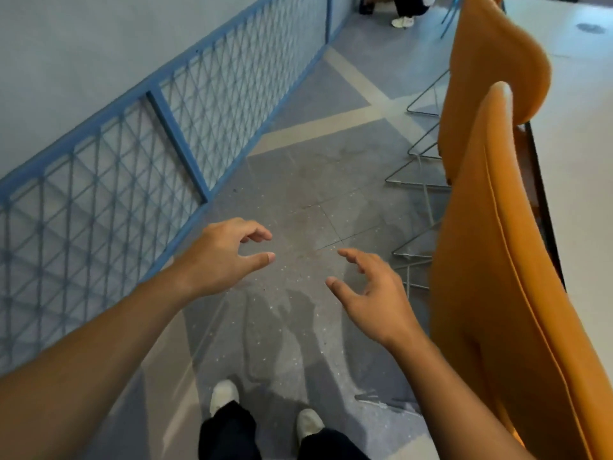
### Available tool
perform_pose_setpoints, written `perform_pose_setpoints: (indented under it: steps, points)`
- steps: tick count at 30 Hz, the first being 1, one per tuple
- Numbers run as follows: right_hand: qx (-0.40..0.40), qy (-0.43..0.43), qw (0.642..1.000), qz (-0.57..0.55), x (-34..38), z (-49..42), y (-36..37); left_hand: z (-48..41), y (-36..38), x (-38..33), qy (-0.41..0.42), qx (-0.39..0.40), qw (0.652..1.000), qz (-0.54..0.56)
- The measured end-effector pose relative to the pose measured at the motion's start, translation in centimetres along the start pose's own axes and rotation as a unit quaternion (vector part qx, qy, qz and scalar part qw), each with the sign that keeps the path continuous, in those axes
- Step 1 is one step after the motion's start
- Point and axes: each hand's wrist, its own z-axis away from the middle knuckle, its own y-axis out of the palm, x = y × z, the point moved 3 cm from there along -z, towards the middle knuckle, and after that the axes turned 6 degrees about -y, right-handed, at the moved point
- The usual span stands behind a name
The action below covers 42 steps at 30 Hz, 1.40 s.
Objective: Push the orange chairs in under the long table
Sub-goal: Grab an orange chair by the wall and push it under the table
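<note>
While both hands, left hand point(225, 257) and right hand point(371, 293), hover loosely curled and empty, orange chairs point(497, 260) stand just right of the right hand, against the table point(580, 161).

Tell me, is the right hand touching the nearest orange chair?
Apart. The head view shows a strip of floor between the right hand and the back of the nearest orange chair. The hand holds nothing.

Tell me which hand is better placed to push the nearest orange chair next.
Right. The right hand, open, hovers close beside the nearest orange chair, which stands along the long table. The left hand, also open, is over the floor nearer the blue railing, farther from it.
</note>
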Motion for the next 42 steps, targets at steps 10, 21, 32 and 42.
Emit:
perform_pose_setpoints:
  steps: [10,21,32,42]
  points:
    - [-0.148,0.077,0.983,0.078,3.1,-4.5,-2.3,-10.2,-2.3,1.3,0.159,0.078,0.984,-0.006]
    - [-0.291,0.125,0.933,0.171,7.4,-4.0,-7.9,-16.4,-3.8,-3.0,0.308,0.148,0.94,0.008]
    - [-0.331,0.266,0.874,0.236,4.3,-2.3,-14.3,-19.3,0.2,-15.4,0.434,0.177,0.883,0.001]
    - [-0.289,0.368,0.844,0.263,0.4,-1.3,-14.5,-21.4,3.1,-26.1,0.502,0.176,0.845,-0.06]
